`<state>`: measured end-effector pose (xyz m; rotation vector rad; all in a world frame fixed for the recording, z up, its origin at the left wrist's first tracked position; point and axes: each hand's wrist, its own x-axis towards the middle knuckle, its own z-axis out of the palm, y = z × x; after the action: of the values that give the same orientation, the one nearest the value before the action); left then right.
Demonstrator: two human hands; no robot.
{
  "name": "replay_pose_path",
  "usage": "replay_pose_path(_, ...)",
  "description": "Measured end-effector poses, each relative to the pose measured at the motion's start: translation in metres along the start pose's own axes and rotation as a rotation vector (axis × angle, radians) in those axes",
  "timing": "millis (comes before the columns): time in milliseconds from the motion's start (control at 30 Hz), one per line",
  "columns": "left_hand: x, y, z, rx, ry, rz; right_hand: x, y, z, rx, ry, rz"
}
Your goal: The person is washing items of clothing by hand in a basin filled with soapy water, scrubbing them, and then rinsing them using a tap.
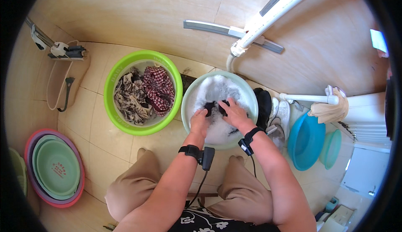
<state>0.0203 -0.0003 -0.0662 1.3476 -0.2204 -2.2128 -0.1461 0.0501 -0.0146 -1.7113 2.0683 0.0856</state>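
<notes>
A pale green basin (pixel 186 118) of soapy water stands on the floor in front of me, white foam covering much of its surface. Dark wet cloth (pixel 209 107) shows through the suds near the middle. My left hand (pixel 200 123) grips the cloth at its left part, fingertips partly hidden by foam. On the other side my right hand (pixel 235 114) has its thumb and fingers around another dark part of the cloth. How far the cloth spreads underwater is hidden. Each wrist wears a black strap with a small cabled device.
A lime-green tub (pixel 110 109) with wet patterned and checked clothes stands left of the basin. Shoes (pixel 282 114) and a leaning blue basin (pixel 306 142) are to the right. Nested basins (pixel 58 169) lie at lower left. A white pipe (pixel 270 21) rises behind, beside a squeegee (pixel 207 27).
</notes>
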Motion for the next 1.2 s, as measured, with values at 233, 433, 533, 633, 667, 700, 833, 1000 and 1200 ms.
replay_pose_path(233, -0.002, -0.007, 0.031, 0.147, 0.069, 0.188, 0.011, 0.051, 0.007, 0.802, -0.115, 0.304)
replay_pose_path(433, -0.026, 0.011, 0.043, -0.166, -0.032, -0.137, -0.027, -0.013, -0.100, 1.077, -0.286, -0.297)
replay_pose_path(533, -0.057, 0.020, 0.062, -0.261, -0.111, -0.133, -0.036, -0.021, -0.112, 0.986, -0.318, -0.381)
replay_pose_path(633, -0.059, 0.015, 0.056, -0.214, -0.108, -0.116, -0.039, -0.030, -0.103, 0.902, -0.254, -0.377)
replay_pose_path(667, -0.060, 0.015, 0.055, -0.250, -0.131, -0.132, -0.039, -0.035, -0.100, 0.852, -0.208, -0.285)
replay_pose_path(700, -0.065, 0.017, 0.057, -0.252, -0.132, -0.133, -0.040, -0.039, -0.094, 0.801, -0.164, -0.192)
replay_pose_path(833, -0.065, 0.015, 0.052, -0.258, -0.145, -0.004, -0.046, -0.064, -0.073, 0.640, 0.138, -0.048)
replay_pose_path(1000, -0.057, 0.001, 0.054, -0.181, 0.071, -0.027, -0.032, -0.055, -0.063, 0.389, 0.217, 0.126)
replay_pose_path(1200, -0.058, 0.023, 0.048, 0.265, 0.046, 0.019, -0.028, -0.001, -0.069, 0.635, 0.183, 0.165)
